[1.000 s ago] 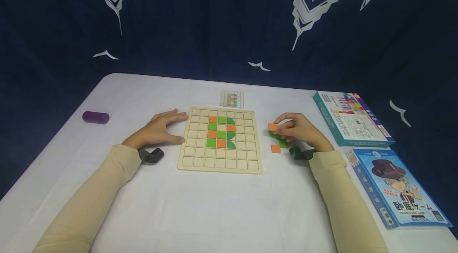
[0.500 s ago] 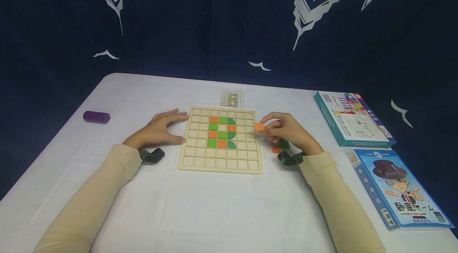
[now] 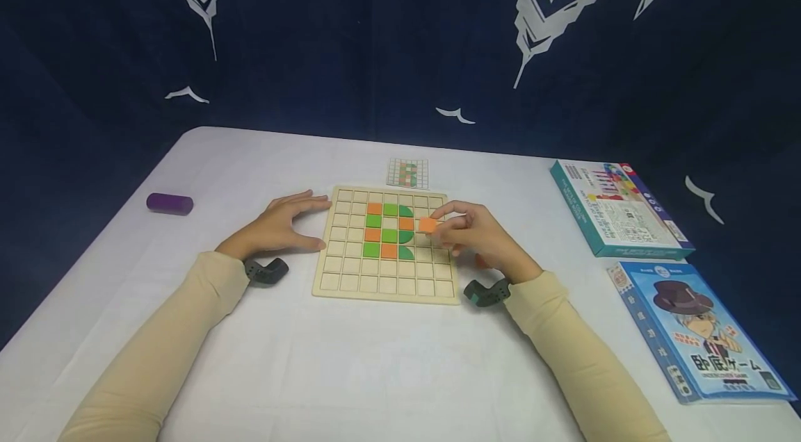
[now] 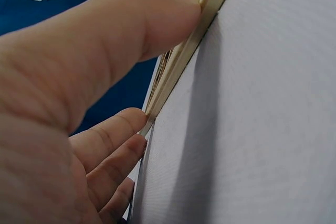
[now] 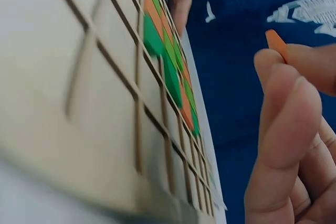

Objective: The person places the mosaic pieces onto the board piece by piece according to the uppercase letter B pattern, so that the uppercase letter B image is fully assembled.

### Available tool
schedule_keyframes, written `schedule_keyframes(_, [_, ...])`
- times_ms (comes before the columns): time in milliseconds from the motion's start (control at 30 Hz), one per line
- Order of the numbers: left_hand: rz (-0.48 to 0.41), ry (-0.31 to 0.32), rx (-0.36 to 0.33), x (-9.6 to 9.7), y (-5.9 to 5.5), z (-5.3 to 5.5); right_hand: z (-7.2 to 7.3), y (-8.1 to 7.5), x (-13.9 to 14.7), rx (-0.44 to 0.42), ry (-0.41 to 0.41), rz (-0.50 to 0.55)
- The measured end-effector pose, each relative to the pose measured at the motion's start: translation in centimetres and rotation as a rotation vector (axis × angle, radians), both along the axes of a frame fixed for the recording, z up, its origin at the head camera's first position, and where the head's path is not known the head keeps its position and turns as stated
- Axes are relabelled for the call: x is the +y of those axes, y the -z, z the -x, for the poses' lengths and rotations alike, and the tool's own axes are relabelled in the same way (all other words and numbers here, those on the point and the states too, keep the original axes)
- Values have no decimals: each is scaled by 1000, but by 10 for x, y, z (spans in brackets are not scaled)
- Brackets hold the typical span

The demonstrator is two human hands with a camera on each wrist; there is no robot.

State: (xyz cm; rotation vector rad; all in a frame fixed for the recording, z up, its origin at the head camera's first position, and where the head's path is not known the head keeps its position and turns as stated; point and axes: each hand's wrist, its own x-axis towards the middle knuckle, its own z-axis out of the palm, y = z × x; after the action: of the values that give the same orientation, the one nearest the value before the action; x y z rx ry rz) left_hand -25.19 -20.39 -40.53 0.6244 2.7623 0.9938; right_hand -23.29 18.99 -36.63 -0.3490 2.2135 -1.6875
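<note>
A wooden grid board [image 3: 388, 285] lies flat, with orange squares, light green squares and dark green curved tiles [image 3: 405, 236] in its middle cells. My left hand [image 3: 275, 225] rests at the board's left edge, thumb and fingers spread; the thumb [image 4: 170, 22] touches the rim in the left wrist view. Over the right half of the board, my right hand [image 3: 478, 237] pinches an orange square tile [image 3: 427, 225] between thumb and finger. In the right wrist view that tile [image 5: 275, 44] shows nearly edge-on, held above the grid. Part of another orange tile [image 3: 481, 261] shows beneath the right hand.
A small printed pattern card [image 3: 407, 173] lies behind the board. To the left is a purple cylinder [image 3: 170, 203]. A teal-sided box [image 3: 619, 209] and a blue game box [image 3: 701, 331] lie at the right. A dark patterned cloth [image 3: 350, 46] hangs behind the table.
My right hand has carried the orange square tile leftward from the loose tiles to above the board's right half. My left hand stays at the board's left edge.
</note>
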Motion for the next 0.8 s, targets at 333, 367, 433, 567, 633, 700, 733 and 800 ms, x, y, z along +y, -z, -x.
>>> schedule_keyframes(333, [-3,-4,-17,0,0,0,-15,6,-24,-14,-84,77])
schedule_keyframes(367, [-4,-6,-21,0,0,0,-17,7,-26,-10,-91,79])
schedule_keyframes(433, [-7,-11,-25,0,0,-1,-20,9,-32,-14,-96,98])
schedule_keyframes(567, [-7,-15,-26,0,-2,-2,-29,13,-44,-40,-68,167])
schedule_keyframes(633, [-5,-16,-24,0,-3,-2,-32,15,-49,-51,-39,203])
schedule_keyframes(700, [-4,-17,-23,-1,-3,-2,-35,18,-54,-46,-16,221])
schedule_keyframes(733, [-4,-14,-22,0,-2,-1,-36,19,-56,-39,-8,226])
schedule_keyframes(800, [-6,-11,-20,0,-1,0,-37,21,-60,-26,1,231])
